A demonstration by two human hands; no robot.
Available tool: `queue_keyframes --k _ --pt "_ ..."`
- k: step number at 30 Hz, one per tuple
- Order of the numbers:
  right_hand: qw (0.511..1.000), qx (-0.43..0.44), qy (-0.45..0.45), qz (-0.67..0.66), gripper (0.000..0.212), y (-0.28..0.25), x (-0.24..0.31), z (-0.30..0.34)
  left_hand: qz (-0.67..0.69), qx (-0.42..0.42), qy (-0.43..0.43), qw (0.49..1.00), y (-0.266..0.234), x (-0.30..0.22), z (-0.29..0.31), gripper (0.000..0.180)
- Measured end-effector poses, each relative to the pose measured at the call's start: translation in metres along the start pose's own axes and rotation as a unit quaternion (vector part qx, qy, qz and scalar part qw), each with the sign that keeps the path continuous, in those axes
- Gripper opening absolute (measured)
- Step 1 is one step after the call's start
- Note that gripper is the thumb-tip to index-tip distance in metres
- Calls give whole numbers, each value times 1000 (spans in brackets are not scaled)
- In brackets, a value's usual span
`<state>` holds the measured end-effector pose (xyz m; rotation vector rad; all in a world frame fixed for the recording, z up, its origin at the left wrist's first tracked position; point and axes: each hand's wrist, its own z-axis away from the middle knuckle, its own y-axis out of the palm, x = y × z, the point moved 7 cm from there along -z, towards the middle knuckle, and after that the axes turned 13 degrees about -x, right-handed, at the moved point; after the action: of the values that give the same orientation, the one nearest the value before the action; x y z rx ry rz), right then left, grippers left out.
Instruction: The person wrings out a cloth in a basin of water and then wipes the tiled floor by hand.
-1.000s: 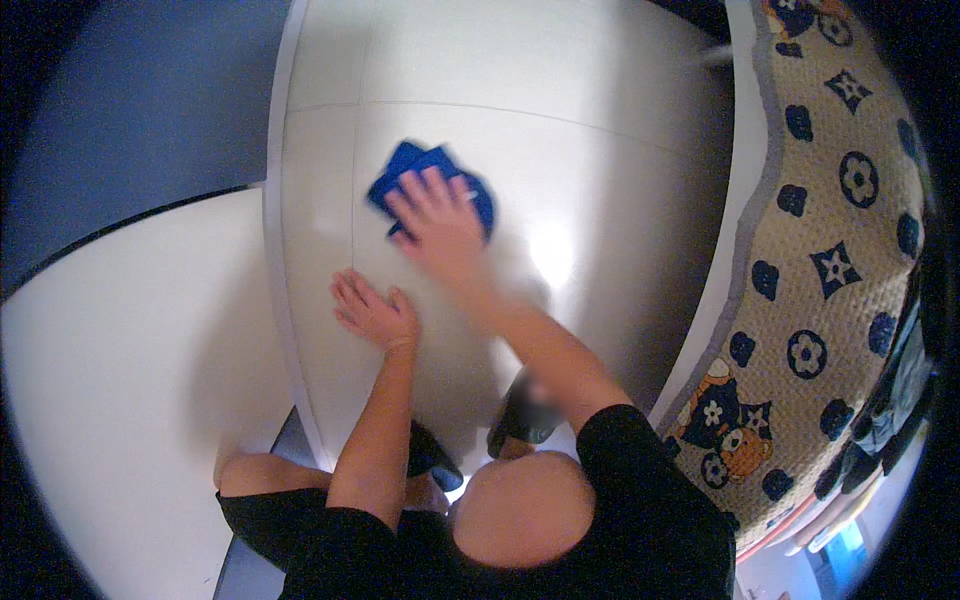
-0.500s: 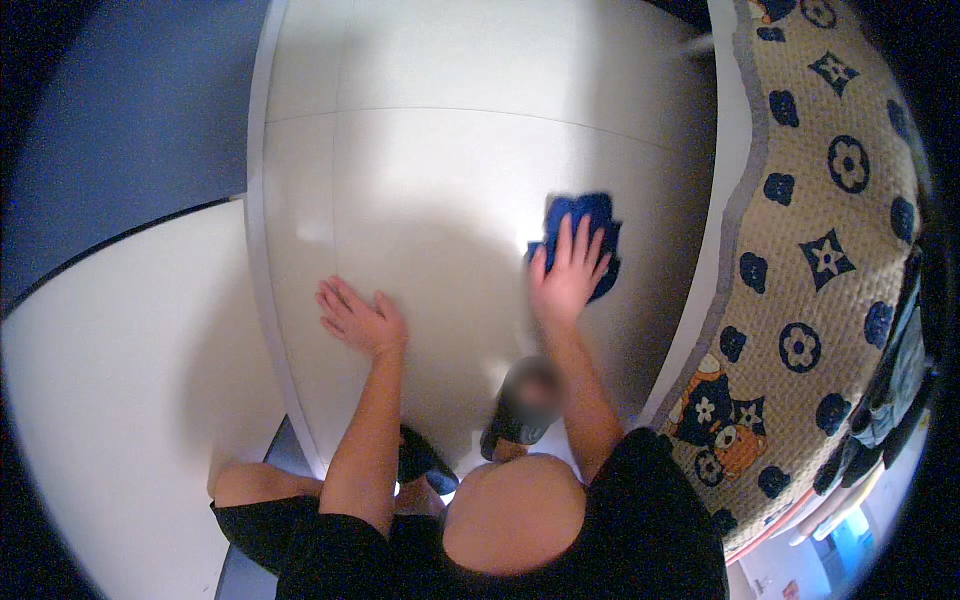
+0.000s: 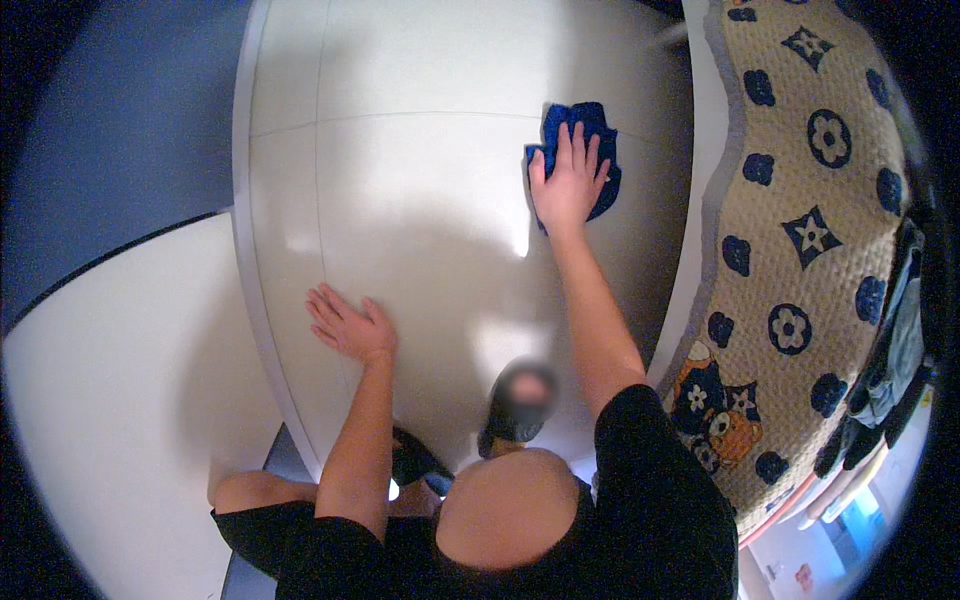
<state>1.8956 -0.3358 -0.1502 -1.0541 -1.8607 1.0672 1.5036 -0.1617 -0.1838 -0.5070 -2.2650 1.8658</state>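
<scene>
My right hand [image 3: 570,185] lies flat with its fingers spread on a dark blue cloth [image 3: 577,115], pressing it against the pale tiled floor [image 3: 420,170]. The cloth is crumpled, and its edges show around my fingers and thumb. On the left, my left hand [image 3: 350,325] rests palm down on the bare floor, fingers stretched out and holding nothing. What lies under either palm is hidden.
A bed-height surface with a beige quilted cover [image 3: 770,260] bounds the floor on the right. At the left run a white panel [image 3: 110,400] and a dark blue one [image 3: 110,130]. My dark slippers [image 3: 517,410] are close to my knees.
My right hand has slid forward, away from me, taking the blue cloth with it. My left hand stays at nearly the same spot, and the view has shifted slightly.
</scene>
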Motion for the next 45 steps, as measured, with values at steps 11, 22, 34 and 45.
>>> queue_keyframes --k 11,22,34,45 --pt "991 136 2 -16 76 -46 5 130 -9 -1 -17 1000 -2 9 -4 89" --pt "998 13 14 52 71 61 -8 -96 -11 -1 -6 1000 5 6 -4 89" --pt "992 88 22 87 76 -21 -57 68 2 12 -17 1000 -4 10 -4 90" --pt "994 -4 87 65 78 110 1 -165 -37 35 0 999 -5 8 -5 88"
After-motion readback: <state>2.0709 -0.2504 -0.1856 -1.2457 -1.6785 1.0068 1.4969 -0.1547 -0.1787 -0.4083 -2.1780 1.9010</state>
